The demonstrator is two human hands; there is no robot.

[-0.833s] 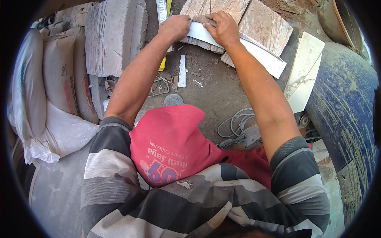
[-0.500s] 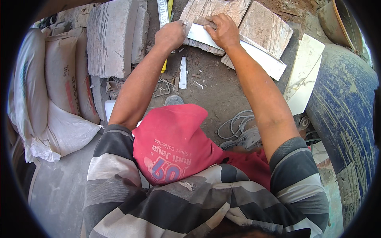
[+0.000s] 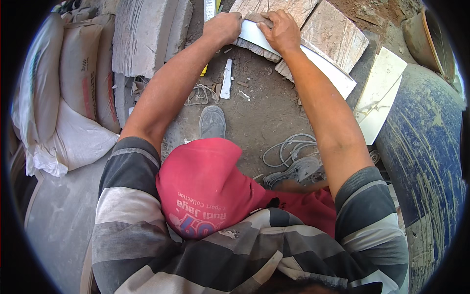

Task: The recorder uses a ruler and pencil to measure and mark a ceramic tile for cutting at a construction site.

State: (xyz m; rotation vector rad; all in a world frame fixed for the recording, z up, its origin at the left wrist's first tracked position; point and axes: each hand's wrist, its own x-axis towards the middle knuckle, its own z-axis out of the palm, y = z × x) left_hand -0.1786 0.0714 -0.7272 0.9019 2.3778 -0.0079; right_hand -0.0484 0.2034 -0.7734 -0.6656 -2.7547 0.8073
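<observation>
Ground: dirt yard, stacked stone slabs (image 3: 338,41) far.
Fingers: both hands (image 3: 223,27) (image 3: 280,30) clamped on the white rectangular tile (image 3: 313,61).
Risk: tile may slip or snap; its edge could cut me.

From my feed I see bare dirt ground (image 3: 274,112), dusty and littered with chips, lit by hard daylight. At nine o'clock, filled sacks (image 3: 73,78) are stacked against each other, a white one (image 3: 73,142) slumped lowest. At eleven o'clock lean grey stone slabs (image 3: 142,34). At three o'clock stands a blue drum (image 3: 426,147), streaked with dried cement. A coiled grey cord (image 3: 284,149) lies near the centre.
</observation>
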